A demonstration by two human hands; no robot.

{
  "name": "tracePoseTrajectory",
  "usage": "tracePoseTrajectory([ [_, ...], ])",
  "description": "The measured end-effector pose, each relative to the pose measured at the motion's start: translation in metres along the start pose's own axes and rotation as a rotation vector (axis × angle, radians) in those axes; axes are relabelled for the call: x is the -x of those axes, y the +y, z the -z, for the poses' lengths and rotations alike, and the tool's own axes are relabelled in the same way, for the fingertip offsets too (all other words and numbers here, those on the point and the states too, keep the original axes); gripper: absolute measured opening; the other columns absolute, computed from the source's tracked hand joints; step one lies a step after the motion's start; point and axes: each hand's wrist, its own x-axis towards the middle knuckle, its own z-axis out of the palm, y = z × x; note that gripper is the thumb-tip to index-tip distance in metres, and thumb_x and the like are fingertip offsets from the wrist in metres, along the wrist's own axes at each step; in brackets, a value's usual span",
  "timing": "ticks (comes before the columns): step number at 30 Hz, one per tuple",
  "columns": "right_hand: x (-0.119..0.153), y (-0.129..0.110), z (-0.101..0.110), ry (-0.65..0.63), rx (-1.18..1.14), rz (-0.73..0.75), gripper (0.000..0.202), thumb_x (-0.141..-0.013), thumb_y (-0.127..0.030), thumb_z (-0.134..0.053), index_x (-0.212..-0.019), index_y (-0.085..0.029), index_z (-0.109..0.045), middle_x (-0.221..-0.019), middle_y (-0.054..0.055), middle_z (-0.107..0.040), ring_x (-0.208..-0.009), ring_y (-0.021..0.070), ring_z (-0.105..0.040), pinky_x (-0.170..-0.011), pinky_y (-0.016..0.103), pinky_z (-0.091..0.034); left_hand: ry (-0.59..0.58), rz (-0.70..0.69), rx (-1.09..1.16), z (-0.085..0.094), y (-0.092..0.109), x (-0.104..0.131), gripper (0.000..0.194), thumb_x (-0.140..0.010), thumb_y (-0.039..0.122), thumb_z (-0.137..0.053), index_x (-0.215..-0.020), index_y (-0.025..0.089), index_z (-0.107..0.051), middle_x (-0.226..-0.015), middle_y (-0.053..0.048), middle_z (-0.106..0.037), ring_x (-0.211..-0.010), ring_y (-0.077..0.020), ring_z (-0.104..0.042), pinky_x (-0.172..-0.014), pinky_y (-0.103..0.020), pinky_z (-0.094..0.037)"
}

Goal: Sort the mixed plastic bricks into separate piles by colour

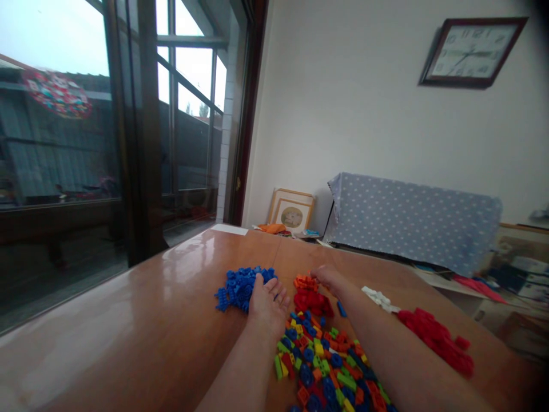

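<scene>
My left hand (pixel 270 300) is at the right edge of a pile of blue building blocks (pixel 240 286), palm turned partly up. Its fingers are apart and slightly bent; a speck of blue shows between them, too small to name. My right hand (pixel 326 276) reaches to a small pile of orange blocks (pixel 305 282), its fingers bent down and together at the pile's right side. What the fingertips hold, if anything, is hidden. Just in front of the orange pile lie red pieces (pixel 311 303). Closer to me spreads a mixed heap of blocks (pixel 317 360) in several colours.
Right of my right forearm lie white pieces (pixel 380 299) and a red pile (pixel 437 337). One blue block (pixel 341 309) lies beside that forearm. White paper (pixel 230 229) rests at the table's (pixel 171 337) far edge. Beyond stand a framed picture (pixel 291 212) and a cloth-covered object (pixel 412 217).
</scene>
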Motion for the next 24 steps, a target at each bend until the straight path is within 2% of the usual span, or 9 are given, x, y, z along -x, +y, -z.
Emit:
tracePoseTrajectory([
  [5,0.004,0.0,0.003,0.023,-0.041,0.004,0.034,-0.094,-0.034,-0.058,-0.123,-0.016,-0.057,-0.122,0.009,-0.06,-0.103,0.0211,-0.062,-0.087,0.042,-0.054,0.001,-0.004,-0.006,-0.001,0.001,0.002,0.068,-0.092,0.066,-0.028,-0.14,0.02,-0.043,-0.147,-0.012,-0.043,-0.132,-0.022,-0.046,-0.106,-0.034,-0.041],
  [9,0.014,0.002,0.013,0.047,-0.06,0.046,0.033,-0.094,-0.035,-0.057,-0.122,-0.016,-0.057,-0.121,0.009,-0.06,-0.102,0.0203,-0.062,-0.086,0.041,-0.054,0.006,-0.007,-0.023,-0.001,0.001,0.003,0.066,-0.092,0.063,-0.031,-0.14,0.019,-0.043,-0.147,-0.012,-0.044,-0.131,-0.0216,-0.047,-0.102,-0.032,-0.044],
  [12,0.03,0.005,0.027,0.067,-0.075,0.112,0.027,-0.094,-0.036,-0.056,-0.107,-0.013,-0.062,-0.099,0.006,-0.065,-0.081,0.0145,-0.063,-0.071,0.03,-0.055,-0.002,-0.022,-0.048,-0.001,0.001,0.003,0.066,-0.092,0.063,-0.031,-0.138,0.018,-0.046,-0.145,-0.012,-0.046,-0.13,-0.0219,-0.049,-0.099,-0.031,-0.046],
  [14,0.047,0.011,0.038,0.082,-0.098,0.173,0.027,-0.092,-0.037,-0.056,-0.088,-0.011,-0.063,-0.077,0.002,-0.062,-0.061,0.0094,-0.056,-0.054,0.021,-0.045,-0.001,-0.042,-0.077,-0.002,0.001,0.003,0.063,-0.092,0.062,-0.03,-0.135,0.019,-0.049,-0.143,-0.012,-0.048,-0.127,-0.0222,-0.051,-0.095,-0.032,-0.049],
  [16,0.071,0.022,0.051,0.087,-0.13,0.231,0.027,-0.089,-0.039,-0.057,-0.078,-0.014,-0.061,-0.065,-0.002,-0.057,-0.053,0.0067,-0.048,-0.046,0.018,-0.035,0.011,-0.064,-0.113,-0.002,0.001,0.003,0.061,-0.093,0.062,-0.03,-0.131,0.019,-0.052,-0.141,-0.013,-0.05,-0.124,-0.0223,-0.053,-0.091,-0.032,-0.051],
  [22,0.151,0.079,0.095,0.061,-0.232,0.284,0.033,-0.08,-0.05,-0.059,-0.076,-0.018,-0.059,-0.063,-0.003,-0.057,-0.051,0.0075,-0.046,-0.044,0.019,-0.026,0.058,-0.133,-0.218,-0.003,-0.002,0.005,0.052,-0.092,0.059,-0.037,-0.115,0.019,-0.061,-0.13,-0.012,-0.058,-0.113,-0.021,-0.059,-0.081,-0.029,-0.051],
  [24,0.167,0.1,0.108,0.122,-0.267,0.255,0.035,-0.079,-0.053,-0.059,-0.073,-0.018,-0.058,-0.061,-0.003,-0.057,-0.05,0.0076,-0.044,-0.044,0.02,-0.026,0.081,-0.183,-0.289,-0.004,-0.004,0.007,0.052,-0.091,0.06,-0.039,-0.111,0.019,-0.063,-0.125,-0.012,-0.062,-0.108,-0.0206,-0.061,-0.08,-0.029,-0.05],
])
